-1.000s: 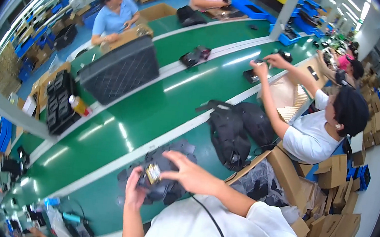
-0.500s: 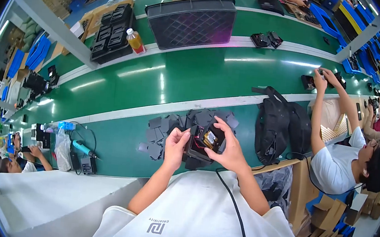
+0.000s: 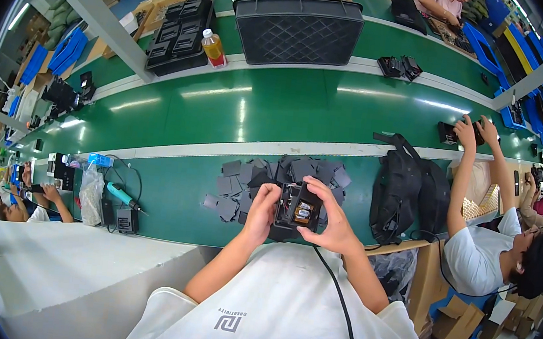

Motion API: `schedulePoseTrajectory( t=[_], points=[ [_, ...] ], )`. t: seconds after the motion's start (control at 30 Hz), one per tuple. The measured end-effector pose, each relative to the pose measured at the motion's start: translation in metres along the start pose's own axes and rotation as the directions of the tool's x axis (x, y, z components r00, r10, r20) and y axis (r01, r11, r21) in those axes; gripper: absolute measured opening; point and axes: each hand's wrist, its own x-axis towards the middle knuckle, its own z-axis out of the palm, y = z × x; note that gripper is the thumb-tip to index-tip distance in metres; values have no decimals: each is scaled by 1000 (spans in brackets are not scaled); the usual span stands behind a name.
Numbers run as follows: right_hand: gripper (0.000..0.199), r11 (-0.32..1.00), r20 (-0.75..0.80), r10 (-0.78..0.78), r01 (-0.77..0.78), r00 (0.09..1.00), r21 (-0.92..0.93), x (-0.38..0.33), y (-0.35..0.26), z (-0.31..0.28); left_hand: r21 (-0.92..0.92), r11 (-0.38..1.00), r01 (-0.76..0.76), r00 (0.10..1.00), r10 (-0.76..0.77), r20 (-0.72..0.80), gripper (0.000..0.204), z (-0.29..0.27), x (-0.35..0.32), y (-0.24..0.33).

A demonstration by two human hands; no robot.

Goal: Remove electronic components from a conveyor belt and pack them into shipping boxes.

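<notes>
Between both hands I hold a black electronic housing (image 3: 287, 215) above the bench, in front of my chest. Its inner side faces up and shows thin wires and small orange-brown cylinders (image 3: 303, 212) with pale labels. My left hand (image 3: 260, 216) grips the left edge, thumb near the top corner. The right side is in the grasp of my right hand (image 3: 334, 224), its fingers along the upper edge and its thumb at the lower one. Behind and under the housing, many flat dark grey pieces (image 3: 235, 185) lie in a loose heap on the green bench.
A black backpack (image 3: 396, 194) lies right of the heap. To the left are a teal electric screwdriver (image 3: 121, 193) and a clear plastic bag (image 3: 90, 197). Across the green belt (image 3: 278, 107) stand a black crate (image 3: 297, 33) and a drink bottle (image 3: 214, 49). A co-worker (image 3: 484, 258) sits at right.
The housing's two parts, apart and tilted before, now sit together and level, the cylinders facing up. My left fingers have moved onto its edge. The whole view has shifted slightly.
</notes>
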Motion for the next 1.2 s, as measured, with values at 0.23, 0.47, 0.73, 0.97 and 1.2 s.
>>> schedulePoseTrajectory(
  t=[0.23,0.47,0.73,0.97,1.2],
  points=[
    [76,998,79,-35,39,996,-55,2,-1,-3,423,852,-309,949,308,72,17,5,-1,-9],
    [71,959,210,3,57,978,-277,-3,8,-8,138,989,-50,998,44,48,23,6,-8,8],
    [65,900,-194,402,-425,895,-96,-11,23,14,157,979,-131,983,107,151,24,15,-17,-3],
    [58,838,-195,545,-538,816,92,-17,39,29,253,959,-125,980,80,180,18,-5,-5,-9],
    [55,708,-74,590,-471,804,525,-35,80,17,294,946,-136,987,102,128,15,-19,-5,-14]
  ],
)
